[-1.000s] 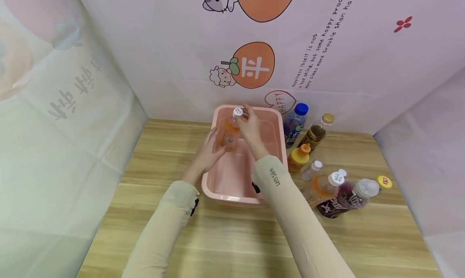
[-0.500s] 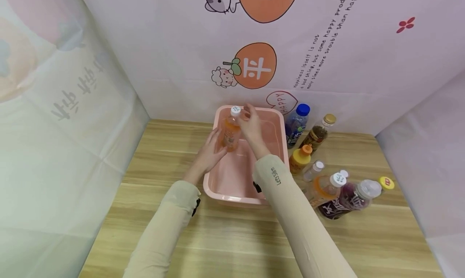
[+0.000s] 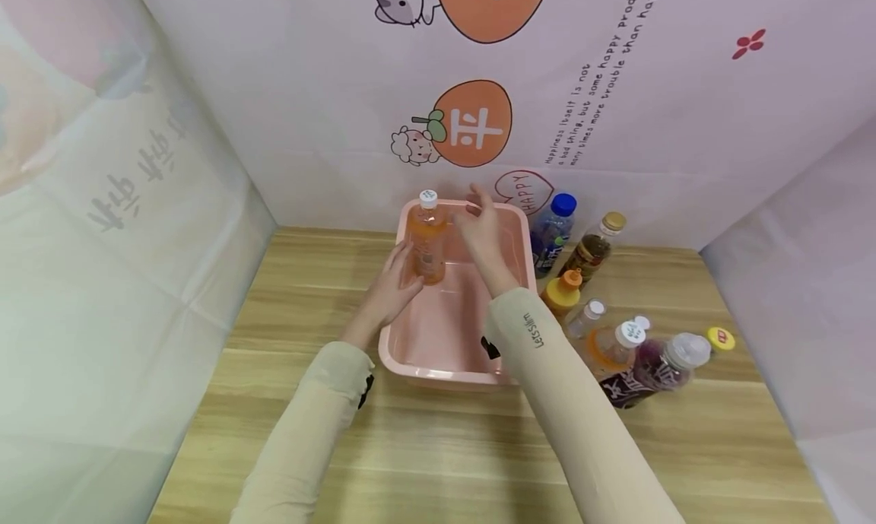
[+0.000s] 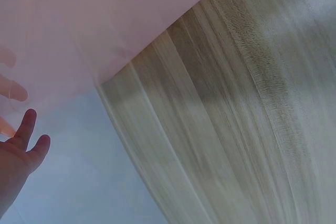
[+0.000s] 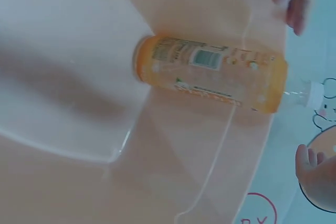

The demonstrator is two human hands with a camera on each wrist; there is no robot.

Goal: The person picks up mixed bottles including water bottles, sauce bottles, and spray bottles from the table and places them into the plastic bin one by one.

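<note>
An orange drink bottle (image 3: 429, 242) with a white cap stands upright in the back left corner of a pink plastic basin (image 3: 438, 374). In the right wrist view, the labelled bottle (image 5: 210, 74) appears sideways by the basin wall. My right hand (image 3: 481, 235) is just right of the bottle, apart from it, with loosely bent fingers around nothing. Over the basin's left rim lies my left hand (image 3: 388, 292), fingers spread beside the bottle; whether they touch the rim is unclear. The left wrist view shows fingers (image 4: 26, 127) at its left edge.
Right of the basin stand several bottles: a blue-capped one (image 3: 553, 231), a gold-capped brown one (image 3: 594, 249), a yellow squeeze bottle (image 3: 563, 294), another orange one (image 3: 612, 350) and a purple one (image 3: 653, 368). A printed cloth (image 3: 328, 113) hangs behind the wooden table (image 3: 424, 455).
The orange bottle has shifted left and back into the basin's corner. My right hand has let go of its cap area and moved away rightward. The left hand has hardly moved.
</note>
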